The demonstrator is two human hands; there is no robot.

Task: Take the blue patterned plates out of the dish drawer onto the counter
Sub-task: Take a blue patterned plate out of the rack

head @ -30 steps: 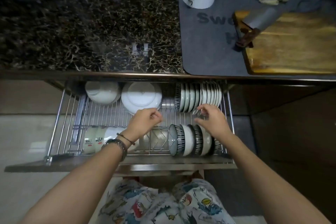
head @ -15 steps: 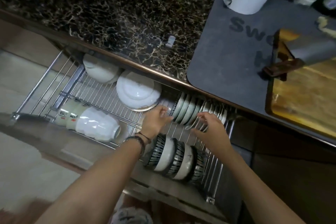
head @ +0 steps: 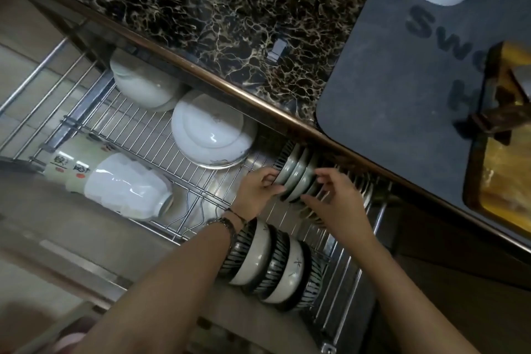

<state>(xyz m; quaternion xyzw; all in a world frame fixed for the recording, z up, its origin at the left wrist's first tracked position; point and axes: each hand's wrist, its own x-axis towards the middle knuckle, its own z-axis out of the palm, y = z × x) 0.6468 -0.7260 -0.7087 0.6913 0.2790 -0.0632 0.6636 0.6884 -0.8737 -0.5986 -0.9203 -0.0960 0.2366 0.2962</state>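
Left hand (head: 258, 187) grips the upright plates (head: 296, 172), right hand (head: 336, 198) touches them

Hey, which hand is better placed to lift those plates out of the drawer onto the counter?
Left, probably. The left hand curls round the end of the plates, on the side of the stone counter; the right hand only rests straighter fingers on them.

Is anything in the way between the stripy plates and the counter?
Nothing sits between, but the blue patterned ceramic plates stand close under the brown lip of the dark marble counter, so they probably need pulling forward before lifting.
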